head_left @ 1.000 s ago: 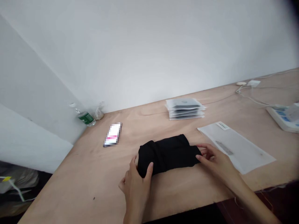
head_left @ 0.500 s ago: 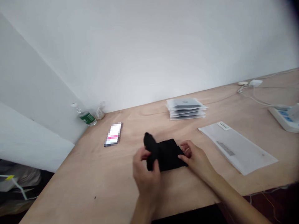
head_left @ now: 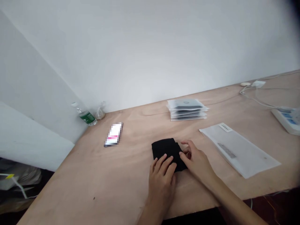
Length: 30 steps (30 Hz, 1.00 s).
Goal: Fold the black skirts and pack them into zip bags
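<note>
A folded black cloth (head_left: 165,147) lies on the wooden table in front of me, shaped into a small, roughly square bundle. My left hand (head_left: 162,170) rests flat across its near left part, fingers spread and palm down. At the right edge is my right hand (head_left: 194,157), its thumb on top of the fabric. The other fingers of that hand curl at the edge, with the index finger raised a little; their tips are partly hidden. To the right of the cloth lies a flat, frosted plastic bag (head_left: 241,150) with a white label.
Behind the cloth sits a stack of filled frosted bags (head_left: 187,111). A phone (head_left: 114,134) lies to the left. A green-labelled bottle (head_left: 87,118) leans by the wall beside a small clear bag (head_left: 100,113). A power strip (head_left: 286,118) and white cables (head_left: 255,98) are at right.
My left hand has folded the raised left part of the black cloth over and now lies flat on top. The cloth is flatter and more compact. My right hand stays at its right edge.
</note>
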Each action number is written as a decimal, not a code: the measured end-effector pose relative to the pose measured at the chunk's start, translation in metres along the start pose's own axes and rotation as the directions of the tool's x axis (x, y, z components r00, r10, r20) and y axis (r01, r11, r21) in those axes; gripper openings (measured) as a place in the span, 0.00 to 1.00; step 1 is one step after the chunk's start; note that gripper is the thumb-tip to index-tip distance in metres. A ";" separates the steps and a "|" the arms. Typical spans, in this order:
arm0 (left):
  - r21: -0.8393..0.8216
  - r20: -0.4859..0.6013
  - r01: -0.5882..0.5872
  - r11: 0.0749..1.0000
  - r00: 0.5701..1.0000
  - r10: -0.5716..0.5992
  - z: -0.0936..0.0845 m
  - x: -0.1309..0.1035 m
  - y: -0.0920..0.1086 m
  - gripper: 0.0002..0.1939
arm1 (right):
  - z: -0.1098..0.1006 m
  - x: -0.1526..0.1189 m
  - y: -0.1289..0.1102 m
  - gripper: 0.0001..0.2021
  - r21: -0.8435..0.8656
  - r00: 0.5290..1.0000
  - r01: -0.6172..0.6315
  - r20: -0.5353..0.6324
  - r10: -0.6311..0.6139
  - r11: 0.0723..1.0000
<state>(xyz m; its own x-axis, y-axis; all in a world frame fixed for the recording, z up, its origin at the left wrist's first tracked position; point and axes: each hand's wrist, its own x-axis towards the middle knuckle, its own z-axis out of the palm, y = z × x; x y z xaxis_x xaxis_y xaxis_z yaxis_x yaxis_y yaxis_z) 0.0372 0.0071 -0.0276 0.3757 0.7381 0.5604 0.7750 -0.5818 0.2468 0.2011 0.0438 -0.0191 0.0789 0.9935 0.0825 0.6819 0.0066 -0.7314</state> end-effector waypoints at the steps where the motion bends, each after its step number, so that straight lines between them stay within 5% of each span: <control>1: 0.013 -0.012 0.005 1.000 1.000 -0.005 0.000 -0.001 -0.001 0.17 | 0.000 0.000 -0.001 0.17 -0.042 1.000 0.004 0.008 -0.004 0.999; 6: 0.050 -0.006 0.017 0.999 1.000 -0.017 0.004 -0.004 -0.006 0.21 | 0.002 0.001 -0.015 0.16 -0.285 0.958 0.238 -0.087 -0.273 0.929; 8: 0.054 0.019 0.006 0.999 1.000 -0.007 0.006 -0.005 -0.009 0.22 | 0.009 0.003 -0.018 0.19 -0.332 0.915 0.372 -0.024 -0.402 0.867; 11: 0.077 0.050 0.005 0.997 0.999 -0.009 0.010 -0.006 -0.012 0.23 | 0.024 0.010 -0.012 0.23 -0.360 0.903 0.426 0.113 -0.414 0.830; 16: 0.073 0.078 -0.001 0.997 0.997 -0.005 0.015 -0.008 -0.014 0.24 | 0.038 0.017 0.001 0.28 -0.347 0.929 0.367 0.184 -0.322 0.863; 20: 0.069 0.094 0.014 0.998 0.995 -0.020 0.015 -0.011 -0.015 0.26 | 0.028 0.013 0.001 0.28 -0.329 0.925 0.374 0.196 -0.324 0.867; 23: 0.054 0.108 0.020 0.998 0.994 -0.026 0.013 -0.012 -0.015 0.25 | 0.008 0.006 0.013 0.29 -0.424 0.956 0.286 0.061 -0.288 0.859; 27: 0.071 0.127 0.081 0.994 0.988 -0.089 0.010 -0.011 -0.009 0.25 | -0.023 -0.005 0.047 0.26 -0.612 0.959 -0.059 -0.255 -0.126 0.789; 30: 0.084 0.119 0.103 0.991 0.986 -0.113 0.005 -0.007 -0.003 0.24 | -0.036 -0.011 0.064 0.24 -0.666 0.962 -0.152 -0.270 -0.046 0.730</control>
<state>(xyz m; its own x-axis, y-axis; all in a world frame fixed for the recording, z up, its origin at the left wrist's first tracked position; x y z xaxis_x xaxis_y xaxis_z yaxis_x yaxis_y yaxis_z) 0.0348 0.0058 -0.0360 0.3435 0.8344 0.4311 0.8496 -0.4717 0.2360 0.2704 0.0294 -0.0426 0.2408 0.9243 0.2962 0.9703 -0.2222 -0.0955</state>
